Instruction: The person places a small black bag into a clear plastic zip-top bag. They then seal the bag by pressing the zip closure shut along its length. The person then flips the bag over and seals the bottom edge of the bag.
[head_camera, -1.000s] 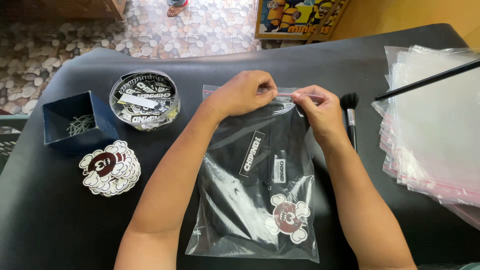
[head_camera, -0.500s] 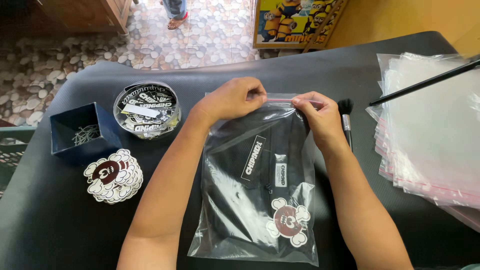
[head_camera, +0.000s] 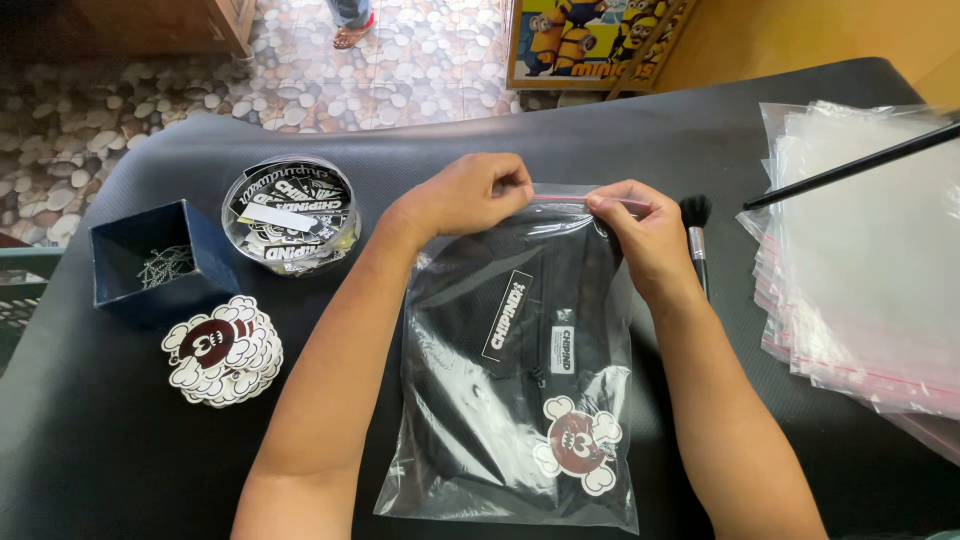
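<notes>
Clear plastic, the bag lies flat at the centre of the frame on a black table, with a folded black garment and a skull sticker inside. Its top edge runs between the two hands. The left hand pinches the seal strip at the upper middle, fingers closed on it; the right hand pinches the same strip just to the right. Both forearms come up from the bottom edge along the bag's sides. Just right of the right hand lies a brush. At far right sits a stack of empty bags. Upper left holds a round tub of stickers, a blue box, and below them a sticker pile.
</notes>
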